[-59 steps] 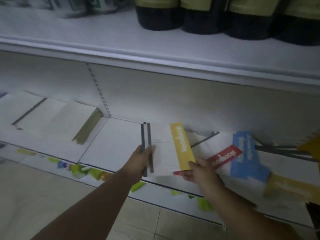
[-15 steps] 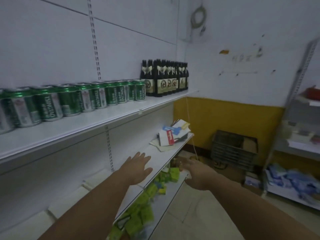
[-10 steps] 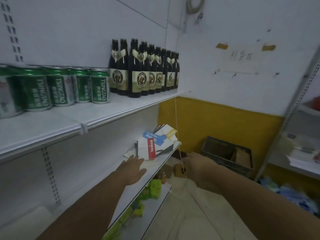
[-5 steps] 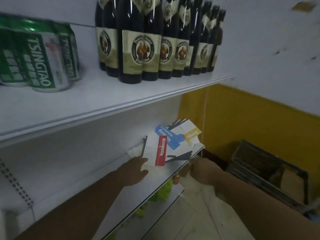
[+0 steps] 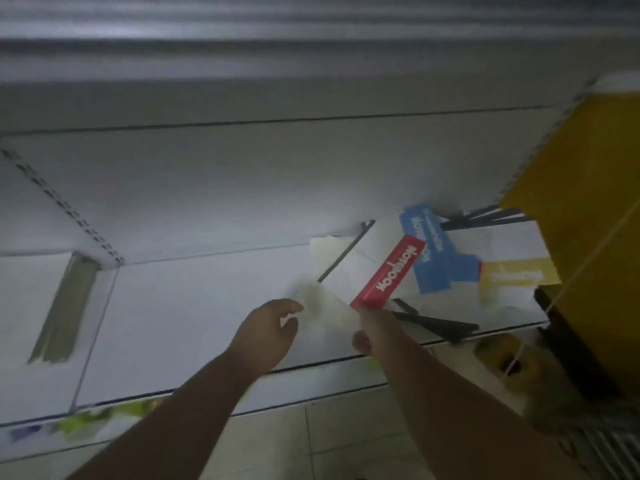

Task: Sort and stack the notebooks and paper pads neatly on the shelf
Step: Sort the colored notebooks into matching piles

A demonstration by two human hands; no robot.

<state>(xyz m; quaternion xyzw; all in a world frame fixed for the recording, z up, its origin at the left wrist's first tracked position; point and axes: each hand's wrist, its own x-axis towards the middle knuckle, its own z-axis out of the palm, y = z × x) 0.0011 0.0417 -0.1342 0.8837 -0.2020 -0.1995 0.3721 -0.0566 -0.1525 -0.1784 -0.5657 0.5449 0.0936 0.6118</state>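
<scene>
A messy pile of notebooks lies at the right end of the white shelf (image 5: 194, 306). On top is a white notebook with a red band (image 5: 388, 271); behind it lie a blue-banded one (image 5: 433, 261) and a yellow-banded one (image 5: 516, 275). Black-spined pads (image 5: 436, 323) stick out underneath. My right hand (image 5: 370, 327) grips the red-banded notebook at its near corner. My left hand (image 5: 273, 327) curls its thumb and fingers on that notebook's blurred left corner. A tidy stack of pads (image 5: 62, 306) lies at the far left of the shelf.
An upper shelf (image 5: 311, 46) overhangs the whole area. A yellow wall (image 5: 588, 202) closes the right end, with a thin string (image 5: 571, 275) hanging in front of it. Green packs (image 5: 90, 415) lie on the lower shelf. Tiled floor shows below.
The view has swung from along the aisle down onto the shelf. Both hands, empty a moment ago, have reached the pile and taken hold of the red-banded notebook.
</scene>
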